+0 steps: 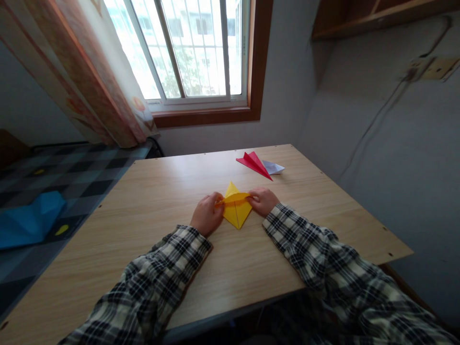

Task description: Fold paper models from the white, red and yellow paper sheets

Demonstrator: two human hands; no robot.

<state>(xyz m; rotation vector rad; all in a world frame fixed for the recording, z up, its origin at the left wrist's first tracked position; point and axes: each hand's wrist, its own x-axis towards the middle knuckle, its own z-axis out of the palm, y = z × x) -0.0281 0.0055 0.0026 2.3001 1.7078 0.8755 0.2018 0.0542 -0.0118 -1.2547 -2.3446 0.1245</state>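
A folded piece of yellow paper lies on the wooden table, shaped like a diamond with a crease down its middle. Across it a flap stands raised and bowed. My left hand pinches the flap's left end, and my right hand pinches its right end. Both hands are closed, with the fingertips partly hidden by the paper and the fingers themselves. The lower point of the paper faces me; the upper point shows behind the flap.
Beyond my hands lie a red paper plane and a white folded paper boat, close together. Left of the table, a blue folded paper rests on a checked cloth. A wall with a socket borders the right side.
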